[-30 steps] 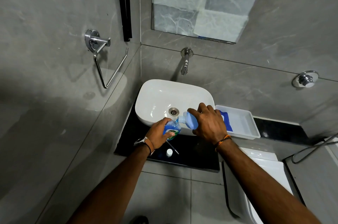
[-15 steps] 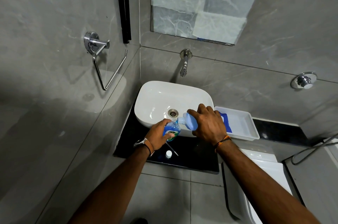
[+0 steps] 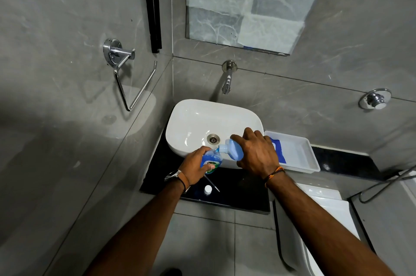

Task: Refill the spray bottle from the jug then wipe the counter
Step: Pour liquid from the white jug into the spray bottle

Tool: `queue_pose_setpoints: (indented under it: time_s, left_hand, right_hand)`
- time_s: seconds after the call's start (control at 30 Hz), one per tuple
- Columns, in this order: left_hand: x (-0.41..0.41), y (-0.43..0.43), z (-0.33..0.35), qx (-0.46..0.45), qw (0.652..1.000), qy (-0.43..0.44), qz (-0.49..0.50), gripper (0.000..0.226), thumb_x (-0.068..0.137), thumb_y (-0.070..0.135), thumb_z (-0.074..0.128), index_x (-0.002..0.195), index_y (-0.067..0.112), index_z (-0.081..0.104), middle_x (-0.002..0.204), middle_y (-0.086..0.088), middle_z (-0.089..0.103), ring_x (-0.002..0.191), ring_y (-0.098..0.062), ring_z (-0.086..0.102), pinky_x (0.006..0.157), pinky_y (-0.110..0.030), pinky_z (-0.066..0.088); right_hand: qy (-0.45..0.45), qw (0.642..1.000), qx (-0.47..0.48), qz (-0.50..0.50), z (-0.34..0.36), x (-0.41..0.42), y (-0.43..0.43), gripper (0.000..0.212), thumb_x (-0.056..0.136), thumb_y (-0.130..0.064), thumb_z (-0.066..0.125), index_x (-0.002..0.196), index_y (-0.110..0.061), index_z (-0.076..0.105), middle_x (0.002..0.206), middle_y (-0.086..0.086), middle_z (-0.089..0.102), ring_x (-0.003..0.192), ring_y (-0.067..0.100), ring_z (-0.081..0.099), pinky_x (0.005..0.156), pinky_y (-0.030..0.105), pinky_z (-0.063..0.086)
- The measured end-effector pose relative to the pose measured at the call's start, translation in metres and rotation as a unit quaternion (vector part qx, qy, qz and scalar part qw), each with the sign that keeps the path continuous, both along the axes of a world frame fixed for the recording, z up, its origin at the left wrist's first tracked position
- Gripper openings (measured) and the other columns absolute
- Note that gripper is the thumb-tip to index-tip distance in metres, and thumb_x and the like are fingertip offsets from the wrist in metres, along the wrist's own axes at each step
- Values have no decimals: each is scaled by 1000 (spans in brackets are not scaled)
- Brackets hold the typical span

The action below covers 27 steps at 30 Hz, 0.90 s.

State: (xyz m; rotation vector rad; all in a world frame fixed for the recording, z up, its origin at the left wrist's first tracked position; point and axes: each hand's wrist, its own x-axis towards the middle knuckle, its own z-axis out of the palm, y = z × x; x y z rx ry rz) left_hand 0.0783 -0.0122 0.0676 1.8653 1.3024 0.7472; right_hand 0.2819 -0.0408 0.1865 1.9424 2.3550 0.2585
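Observation:
My left hand (image 3: pixel 195 165) grips a small clear spray bottle (image 3: pixel 212 161) of blue liquid with a green label, held over the front edge of the white basin (image 3: pixel 195 122). A light blue jug (image 3: pixel 234 149) is tipped on its side in my right hand (image 3: pixel 256 154), its neck touching the bottle's open mouth. The bottle's white cap and thin dip tube (image 3: pixel 209 188) lie on the black counter (image 3: pixel 238 194) just below my left hand.
A white tray (image 3: pixel 299 154) holding a blue cloth (image 3: pixel 279 151) sits right of the basin. A wall spout (image 3: pixel 227 82) hangs above the basin, a towel ring (image 3: pixel 126 79) on the left wall. A white toilet cistern (image 3: pixel 322 199) stands at lower right.
Both hands, the bottle and the jug keep the same pose. Only the camera has shifted slightly.

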Motion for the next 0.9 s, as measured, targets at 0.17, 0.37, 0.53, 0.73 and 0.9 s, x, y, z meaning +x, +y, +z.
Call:
queue_pose_setpoints:
  time_s: [0.17, 0.37, 0.53, 0.73, 0.9]
  left_hand:
    - [-1, 0, 1, -2, 1000, 1, 0, 45, 86, 14, 74, 125, 16, 53, 121, -6, 67, 106, -19, 65, 93, -34, 59]
    - [-2, 0, 1, -1, 1000, 6, -1, 45, 85, 15, 75, 125, 16, 53, 120, -5, 67, 104, -19, 65, 93, -35, 58]
    - [-1, -1, 2, -4, 1000, 2, -4, 44, 86, 15, 75, 124, 16, 53, 119, -6, 67, 104, -19, 65, 92, -35, 58]
    - [-1, -3, 1, -4, 1000, 4, -5, 45, 86, 14, 74, 125, 15, 53, 119, -7, 67, 105, -21, 65, 93, -40, 58]
    - [0, -4, 2, -7, 1000, 3, -7, 45, 86, 15, 74, 126, 15, 53, 120, -8, 66, 107, -22, 65, 94, -41, 58]
  right_hand:
    - [-1, 1000, 2, 1, 0, 0, 1, 86, 61, -46, 88, 138, -32, 53, 114, 5, 57, 102, 31, 60, 79, 45, 53]
    - [1, 1000, 1, 3, 0, -1, 0, 85, 61, -45, 87, 138, -32, 53, 114, 5, 57, 101, 31, 59, 80, 46, 53]
    - [2, 1000, 0, 2, 0, -1, 0, 86, 61, -44, 88, 138, -32, 53, 114, 5, 56, 101, 32, 59, 80, 46, 52]
    - [1, 1000, 0, 0, 2, -1, -3, 84, 64, -45, 86, 139, -32, 53, 116, 5, 57, 103, 31, 59, 81, 45, 51]
    - [2, 1000, 2, 1, 2, -1, -3, 84, 63, -45, 87, 138, -31, 54, 114, 6, 57, 102, 32, 60, 81, 45, 52]
